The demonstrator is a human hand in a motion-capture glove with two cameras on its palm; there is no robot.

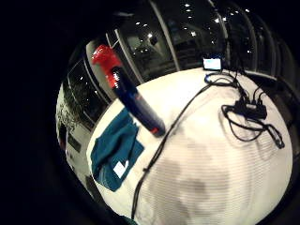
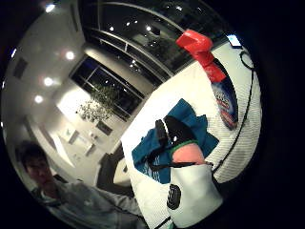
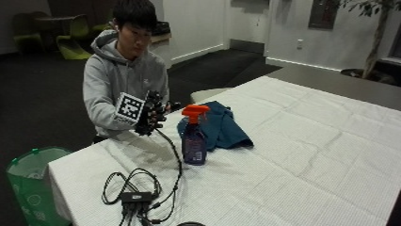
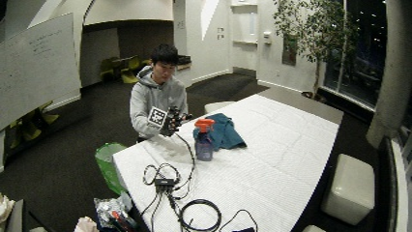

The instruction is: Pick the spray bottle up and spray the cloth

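While the gloved right hand is held raised above the surface's near edge, fingers relaxed and holding nothing, the spray bottle is seen upright apart from them, beside the cloth.

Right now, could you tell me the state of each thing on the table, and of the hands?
spray bottle: upright on the table, not held, beside the cloth.
cloth: crumpled on the table, behind the bottle.
gloved right hand: raised above the table edge, holds nothing, fingers loosely curled.
cable hub: lies on the table with its cables coiled around.
green bin: stands on the floor beside the table.
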